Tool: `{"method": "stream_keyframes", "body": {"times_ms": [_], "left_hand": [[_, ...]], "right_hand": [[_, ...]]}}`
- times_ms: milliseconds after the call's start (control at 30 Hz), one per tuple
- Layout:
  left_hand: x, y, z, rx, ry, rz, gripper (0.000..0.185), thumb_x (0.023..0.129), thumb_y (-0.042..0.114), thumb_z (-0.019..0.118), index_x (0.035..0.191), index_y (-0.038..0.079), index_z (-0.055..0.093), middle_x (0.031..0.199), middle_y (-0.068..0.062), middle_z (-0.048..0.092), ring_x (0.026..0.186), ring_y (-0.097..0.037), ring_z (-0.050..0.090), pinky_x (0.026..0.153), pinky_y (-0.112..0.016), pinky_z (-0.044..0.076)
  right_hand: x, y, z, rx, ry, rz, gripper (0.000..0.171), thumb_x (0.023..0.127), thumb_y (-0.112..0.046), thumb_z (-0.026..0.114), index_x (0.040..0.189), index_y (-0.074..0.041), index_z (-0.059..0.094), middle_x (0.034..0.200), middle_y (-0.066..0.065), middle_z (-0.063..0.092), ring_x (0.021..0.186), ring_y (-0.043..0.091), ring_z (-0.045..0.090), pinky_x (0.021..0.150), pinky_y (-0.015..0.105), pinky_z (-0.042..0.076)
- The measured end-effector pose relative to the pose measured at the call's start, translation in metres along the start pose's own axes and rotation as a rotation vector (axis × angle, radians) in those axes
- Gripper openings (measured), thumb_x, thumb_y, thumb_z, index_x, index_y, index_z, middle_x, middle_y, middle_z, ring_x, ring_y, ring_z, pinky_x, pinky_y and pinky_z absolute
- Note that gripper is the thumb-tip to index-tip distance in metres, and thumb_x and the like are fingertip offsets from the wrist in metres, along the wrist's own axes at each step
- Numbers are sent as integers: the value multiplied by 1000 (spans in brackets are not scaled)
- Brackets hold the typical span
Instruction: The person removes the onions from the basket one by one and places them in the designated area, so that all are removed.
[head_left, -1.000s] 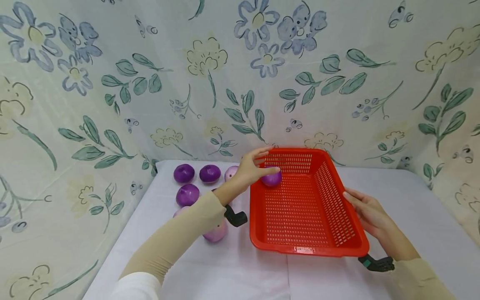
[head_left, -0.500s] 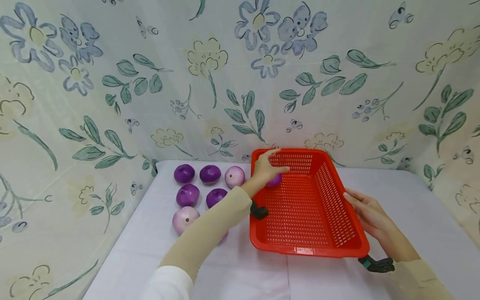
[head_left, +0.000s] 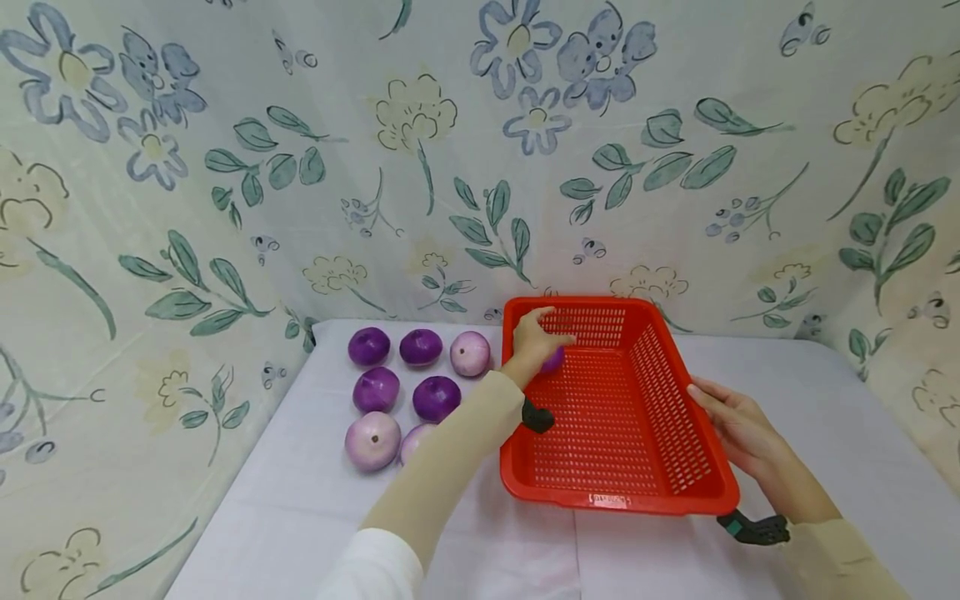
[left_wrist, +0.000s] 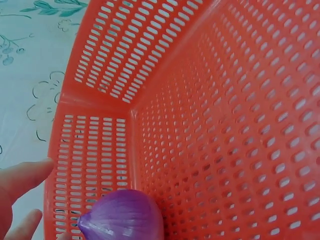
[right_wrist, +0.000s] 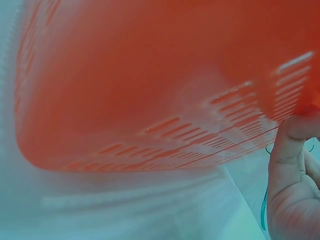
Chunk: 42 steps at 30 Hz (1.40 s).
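Note:
A red perforated plastic basket (head_left: 615, 501) stands right of centre in the head view. Inside it, at the far left corner, lies a purple onion (left_wrist: 122, 217), partly hidden by my left hand in the head view. That left hand (head_left: 532, 340) reaches over the basket's left rim with thumb and fingers spread, holding nothing. Its fingers (left_wrist: 25, 179) appear beside the onion in the left wrist view. At the basket's right side, my right hand (head_left: 735, 421) grips the rim; its thumb presses the wall (right_wrist: 295, 65) in the right wrist view.
Several onions sit in rows on the white cloth left of the basket, dark purple ones (head_left: 368, 347) and paler ones (head_left: 372, 442). My left forearm partly covers one pale onion (head_left: 414, 440). A floral curtain (head_left: 450, 150) hangs behind the table.
My left hand has moved right, further over the basket's left rim, its fingers coming away from the onion. More onions on the cloth now show. The right hand and basket stay put.

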<state>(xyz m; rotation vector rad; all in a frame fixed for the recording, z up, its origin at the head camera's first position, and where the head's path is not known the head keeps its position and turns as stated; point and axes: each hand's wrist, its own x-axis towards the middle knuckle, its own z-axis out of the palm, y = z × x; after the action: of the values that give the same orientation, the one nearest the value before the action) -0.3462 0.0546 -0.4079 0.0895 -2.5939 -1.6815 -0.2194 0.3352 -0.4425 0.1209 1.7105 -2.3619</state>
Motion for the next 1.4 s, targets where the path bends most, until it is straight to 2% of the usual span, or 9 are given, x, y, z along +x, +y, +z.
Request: {"method": "stream_keyframes", "body": {"times_ms": [200,367,467,667,800,933,1167,1400], "left_hand": [[2,-1,5,2,19,-26,59,78,12,86,132,14,64,139,-11,57,128,-32,50,107,-46,41],[4,1,7,97,29,-44,57,78,13,87,131,15,66,136,-10,58,128,-28,49,108,-41,40],[6,-1,8,156,35,-29,54,76,14,88,127,14,69,130,-9,61,124,-26,50,108,-37,39],[5,-5,8,184,29,-46,54,73,11,90,123,14,72,127,-8,63,123,-25,52,107,-35,40],[5,-5,8,169,-2,-86,53,72,8,90,122,14,72,129,-10,63,122,-28,53,105,-41,44],[5,-8,9,173,-64,-119,47,75,7,88,119,14,74,128,-12,63,120,-30,54,102,-47,47],[5,-12,7,210,-144,-86,46,75,9,88,118,14,74,130,-12,60,121,-31,55,102,-47,47],[6,-14,7,171,-198,-97,48,75,9,88,121,14,73,133,-13,58,123,-32,54,103,-47,46]], "right_hand": [[0,0,-1,-19,16,11,18,102,-22,58,109,-33,69,106,-6,72,92,13,69,79,32,59],[0,0,0,-18,25,16,17,102,-22,59,108,-34,70,106,-6,72,91,14,69,79,33,59],[1,1,0,3,13,1,19,102,-20,58,108,-32,71,106,-5,72,91,14,69,79,32,59],[0,3,0,35,-18,-26,24,104,-15,54,109,-29,73,106,-4,73,90,14,70,77,31,59],[0,2,-1,27,-9,-24,23,104,-17,54,109,-30,73,106,-4,73,90,14,69,77,31,59],[-1,2,0,19,-2,-27,23,104,-17,54,109,-30,73,105,-4,73,89,14,69,77,31,59],[0,2,1,15,12,-22,22,104,-18,55,108,-31,72,105,-4,72,89,13,69,77,30,59],[0,2,0,10,14,2,21,103,-20,55,109,-33,71,106,-5,72,91,14,69,78,32,59]]}}
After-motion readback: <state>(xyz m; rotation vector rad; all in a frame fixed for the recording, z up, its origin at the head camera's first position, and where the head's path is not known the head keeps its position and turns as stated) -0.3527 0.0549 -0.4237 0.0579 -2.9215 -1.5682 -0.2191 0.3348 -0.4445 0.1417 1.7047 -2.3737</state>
